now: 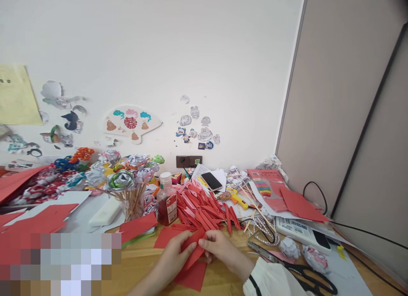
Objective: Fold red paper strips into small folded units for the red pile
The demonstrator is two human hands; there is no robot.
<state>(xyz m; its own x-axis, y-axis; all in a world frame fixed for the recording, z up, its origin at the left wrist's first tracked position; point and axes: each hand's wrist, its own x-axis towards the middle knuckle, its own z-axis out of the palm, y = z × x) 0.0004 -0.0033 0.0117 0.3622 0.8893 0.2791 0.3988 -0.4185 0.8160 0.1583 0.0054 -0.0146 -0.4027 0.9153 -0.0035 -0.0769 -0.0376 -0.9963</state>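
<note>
My left hand (172,253) and my right hand (219,249) meet low in the middle of the view, both pinched on one folded strip of red paper (193,252) held just above the wooden desk (140,262). Flat red paper sheets (193,277) lie under my hands. Just behind them is a large heap of folded red paper pieces (200,207). A white sleeve covers my right wrist.
A red-liquid bottle (166,200) stands left of the heap, beside a jar of paper flowers on sticks (127,181). A phone (211,181), a yellow glue gun (237,198), black-handled scissors (302,274), crumpled paper balls and cables lie to the right. Red sheets cover the left side.
</note>
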